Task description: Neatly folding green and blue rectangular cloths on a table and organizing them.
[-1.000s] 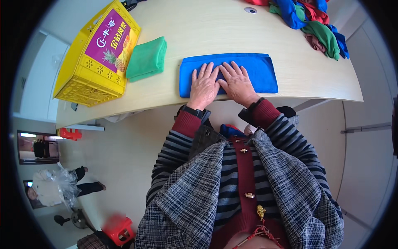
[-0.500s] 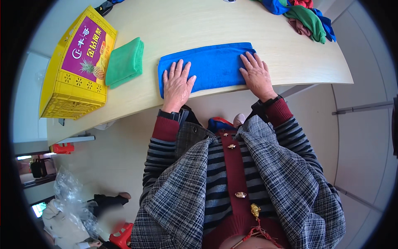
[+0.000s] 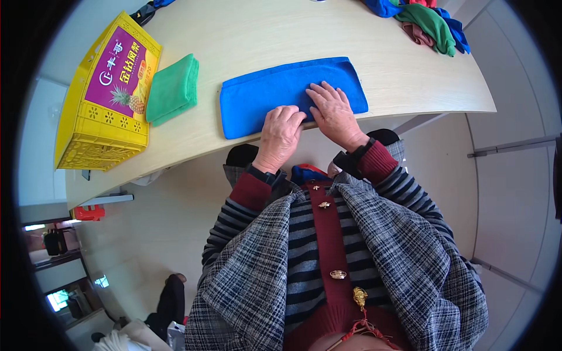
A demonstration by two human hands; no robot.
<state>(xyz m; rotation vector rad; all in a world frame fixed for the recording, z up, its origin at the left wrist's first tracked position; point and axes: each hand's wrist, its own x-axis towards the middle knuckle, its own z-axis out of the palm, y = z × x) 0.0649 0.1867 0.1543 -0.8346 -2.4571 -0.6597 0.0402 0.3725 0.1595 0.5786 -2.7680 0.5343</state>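
A blue towel (image 3: 252, 102), folded into a long rectangle, lies along the near edge of the light wooden table (image 3: 263, 35). My left hand (image 3: 280, 136) is at the middle of its near edge, with fingers curled in a pinch on the cloth; the fingertips are partly hidden. Just to the right, my right hand (image 3: 335, 117) rests palm down on the towel, its fingers stretched out. Left of the blue towel sits a green towel (image 3: 172, 88), folded into a thick pad.
A yellow plastic crate (image 3: 102, 140) with a purple panel stands at the table's left end. Loose coloured cloths (image 3: 430, 26) are heaped at the far right. Behind on the floor side, at lower left, are a person's dark-clothed leg (image 3: 170, 301) and a red plastic stool (image 3: 89, 213).
Both hands have slid inward from the towel's two ends to the middle of its near edge. The left fingers have curled from flat. At lower left, the person with clear plastic has shifted.
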